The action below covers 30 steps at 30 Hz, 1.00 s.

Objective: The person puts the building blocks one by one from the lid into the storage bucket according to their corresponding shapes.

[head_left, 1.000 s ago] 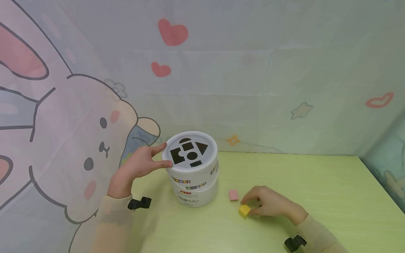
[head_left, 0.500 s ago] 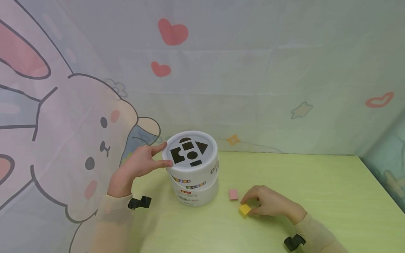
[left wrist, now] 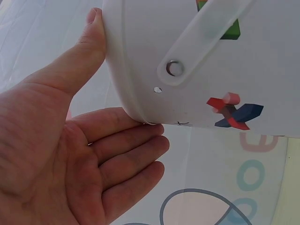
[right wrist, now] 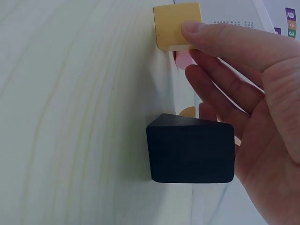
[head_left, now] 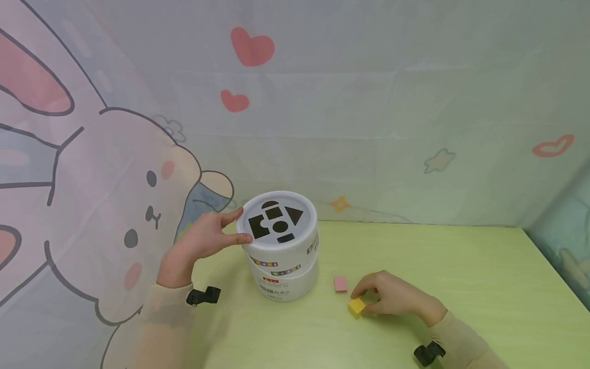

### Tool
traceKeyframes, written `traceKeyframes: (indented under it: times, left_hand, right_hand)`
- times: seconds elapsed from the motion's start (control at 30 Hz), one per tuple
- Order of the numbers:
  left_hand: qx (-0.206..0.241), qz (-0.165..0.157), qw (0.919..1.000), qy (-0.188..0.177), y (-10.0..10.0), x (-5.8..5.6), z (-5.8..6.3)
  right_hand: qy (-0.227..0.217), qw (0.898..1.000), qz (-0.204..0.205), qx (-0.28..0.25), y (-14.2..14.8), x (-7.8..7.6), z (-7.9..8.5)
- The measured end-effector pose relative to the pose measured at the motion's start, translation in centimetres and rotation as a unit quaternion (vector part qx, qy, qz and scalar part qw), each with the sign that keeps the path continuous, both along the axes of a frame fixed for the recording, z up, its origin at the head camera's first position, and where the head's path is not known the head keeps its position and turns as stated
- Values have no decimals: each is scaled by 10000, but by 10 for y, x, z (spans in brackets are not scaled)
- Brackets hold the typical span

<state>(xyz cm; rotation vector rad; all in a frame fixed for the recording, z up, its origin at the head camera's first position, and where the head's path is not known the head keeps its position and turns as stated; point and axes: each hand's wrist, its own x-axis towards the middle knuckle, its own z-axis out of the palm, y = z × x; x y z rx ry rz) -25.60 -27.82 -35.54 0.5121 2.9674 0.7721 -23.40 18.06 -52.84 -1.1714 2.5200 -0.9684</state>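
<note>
Yellow piece (right wrist: pixel 188 112) has emerged beyond the right hand (head_left: pixel 391 293), which pinches a yellow block (head_left: pixel 356 307). Left hand (head_left: pixel 206 239), fingers extended, touches a bucket (head_left: pixel 295 259).

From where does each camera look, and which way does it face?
Head: worn on the head, faces forward and down at the table and white bucket; sleeves, left grip and right grip show.
Left wrist: worn there, faces the bucket's side and handle; left palm and fingers show.
Right wrist: worn there, faces the yellow block, with the table at picture left; right thumb and fingers show.
Head and right wrist views share the yellow block, pink block, bucket and right grip.
</note>
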Motion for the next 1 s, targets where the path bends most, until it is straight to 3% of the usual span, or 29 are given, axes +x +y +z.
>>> traceKeyframes:
  times: [0.47, 1.0]
  left_hand:
    - [6, -73, 10000, 30, 0, -2, -1]
    - [47, -43, 10000, 22, 0, -1, -2]
  right_hand:
    - [-320, 9992, 66, -213, 1, -2, -4]
    - [-52, 9996, -5, -270, 2, -6, 11]
